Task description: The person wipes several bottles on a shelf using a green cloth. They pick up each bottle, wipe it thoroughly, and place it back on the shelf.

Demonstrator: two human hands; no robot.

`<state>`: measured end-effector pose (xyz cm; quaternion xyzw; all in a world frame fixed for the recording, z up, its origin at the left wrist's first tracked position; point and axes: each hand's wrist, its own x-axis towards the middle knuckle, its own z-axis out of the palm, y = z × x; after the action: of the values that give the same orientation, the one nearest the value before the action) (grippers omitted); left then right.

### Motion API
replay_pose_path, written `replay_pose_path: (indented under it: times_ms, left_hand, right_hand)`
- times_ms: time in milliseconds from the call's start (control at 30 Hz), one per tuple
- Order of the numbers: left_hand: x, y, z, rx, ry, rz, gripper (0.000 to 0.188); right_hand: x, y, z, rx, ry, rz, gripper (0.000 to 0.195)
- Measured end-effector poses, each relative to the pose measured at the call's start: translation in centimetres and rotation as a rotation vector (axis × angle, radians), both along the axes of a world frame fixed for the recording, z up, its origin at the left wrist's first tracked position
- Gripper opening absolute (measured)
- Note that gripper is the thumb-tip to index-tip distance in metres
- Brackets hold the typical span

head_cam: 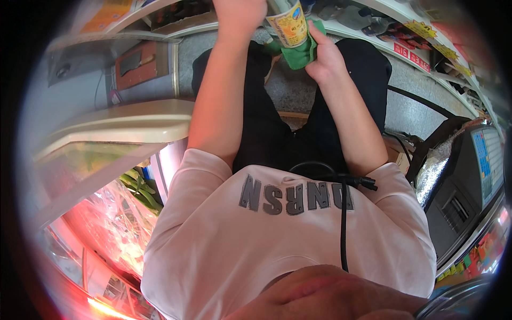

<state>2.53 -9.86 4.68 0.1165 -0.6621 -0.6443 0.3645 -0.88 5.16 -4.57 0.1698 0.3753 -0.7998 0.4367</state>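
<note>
A clear glass bottle with a yellow paper label (290,28) is tilted at the top of the view, its upper end cut off by the frame. My right hand (329,58) grips a green cloth (301,55), which is wrapped against the lower end and side of the bottle. Just left of the bottle is my left hand (242,14), partly cut off by the top edge; its fingers are hidden, so I cannot tell what it holds.
Shelves with goods and price tags (412,56) curve across the top right. A cleaver (132,63) lies on a reddish board at the left. Nearer are a cream counter edge (160,122) and plastic-wrapped greens (140,188). A grey machine with keys (456,204) stands right; a black cable (344,228) hangs over my shirt.
</note>
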Motion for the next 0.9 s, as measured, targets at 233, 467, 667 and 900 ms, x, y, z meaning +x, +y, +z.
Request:
replay_pose_path:
  times_ms: [233, 467, 667, 900]
  left_hand:
    - [-0.1, -1.8, -0.6, 0.288, 0.107, 0.040, 0.016]
    - [0.1, -0.9, -0.3, 0.078, 0.101, -0.012, 0.009]
    - [-0.1, 1.4, -0.6, -0.133, -0.108, -0.082, 0.012]
    - [-0.3, 1.1, -0.2, -0.242, -0.315, -0.100, 0.009]
  right_hand:
    - [-0.2, 0.6, 0.5, 0.068, 0.116, -0.030, 0.036]
    - [0.0, 0.5, 0.0, 0.083, 0.116, -0.016, 0.034]
    - [1.2, -0.6, -0.8, 0.045, -0.039, -0.029, 0.035]
    - [3.0, -1.5, -0.9, -0.021, -0.150, -0.033, 0.039]
